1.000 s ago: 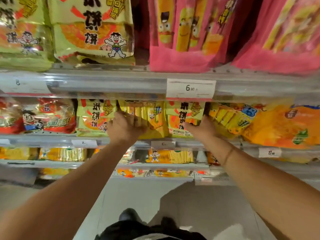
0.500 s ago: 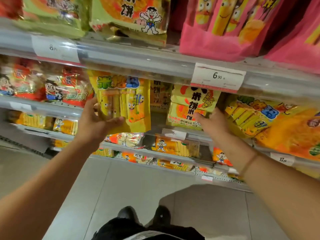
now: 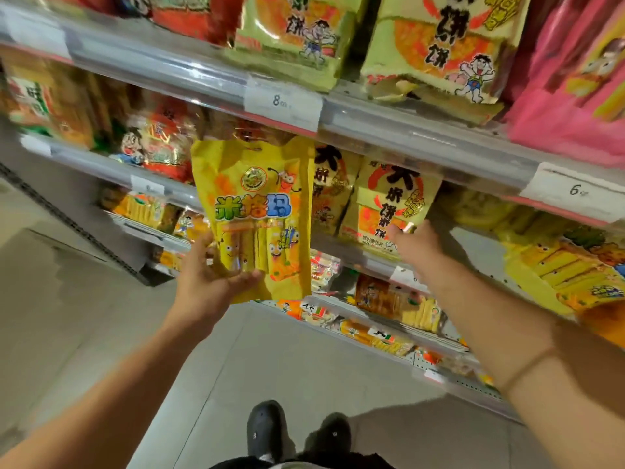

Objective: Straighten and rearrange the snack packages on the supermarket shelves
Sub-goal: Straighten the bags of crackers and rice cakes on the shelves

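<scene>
Gripping the crinkly yellow plastic snack bag (image 3: 257, 221) by its lower edge in my left hand (image 3: 211, 282), clear of the shelf (image 3: 422, 137), I'd seat it upright beside the pale-yellow rice-cracker pack (image 3: 392, 204) my relaxed right hand (image 3: 414, 247) reaches for.

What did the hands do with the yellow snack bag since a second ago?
The left hand took hold of the yellow snack bag and pulled it off the shelf, out toward the aisle. The right hand stayed reaching at the pale packets beside it, which kept standing in their row.
</scene>
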`<state>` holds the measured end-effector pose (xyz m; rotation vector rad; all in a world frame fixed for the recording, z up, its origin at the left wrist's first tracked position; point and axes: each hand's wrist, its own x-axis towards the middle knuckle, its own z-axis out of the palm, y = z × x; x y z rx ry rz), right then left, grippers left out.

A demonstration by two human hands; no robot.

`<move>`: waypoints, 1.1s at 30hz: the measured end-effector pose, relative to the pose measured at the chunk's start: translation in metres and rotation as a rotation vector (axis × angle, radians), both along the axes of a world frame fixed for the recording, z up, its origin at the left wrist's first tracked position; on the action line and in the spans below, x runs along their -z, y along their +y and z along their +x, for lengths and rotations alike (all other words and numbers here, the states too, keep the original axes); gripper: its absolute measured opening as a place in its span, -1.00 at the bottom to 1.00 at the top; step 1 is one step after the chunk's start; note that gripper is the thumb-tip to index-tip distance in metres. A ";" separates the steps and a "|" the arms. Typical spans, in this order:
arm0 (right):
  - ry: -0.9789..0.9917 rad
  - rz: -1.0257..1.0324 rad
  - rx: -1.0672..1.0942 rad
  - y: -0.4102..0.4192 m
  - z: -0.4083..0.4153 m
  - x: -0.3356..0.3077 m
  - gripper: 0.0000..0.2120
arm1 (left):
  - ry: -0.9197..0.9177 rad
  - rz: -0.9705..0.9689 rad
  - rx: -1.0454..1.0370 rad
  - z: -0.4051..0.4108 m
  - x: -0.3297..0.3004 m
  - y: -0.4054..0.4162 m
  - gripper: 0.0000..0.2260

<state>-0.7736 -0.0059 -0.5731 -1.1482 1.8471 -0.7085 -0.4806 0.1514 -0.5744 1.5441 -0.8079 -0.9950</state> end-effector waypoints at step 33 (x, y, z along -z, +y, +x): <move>-0.235 -0.277 0.100 0.110 -0.162 -0.044 -0.62 | -0.324 -0.149 0.710 -0.246 -0.022 -0.090 -0.53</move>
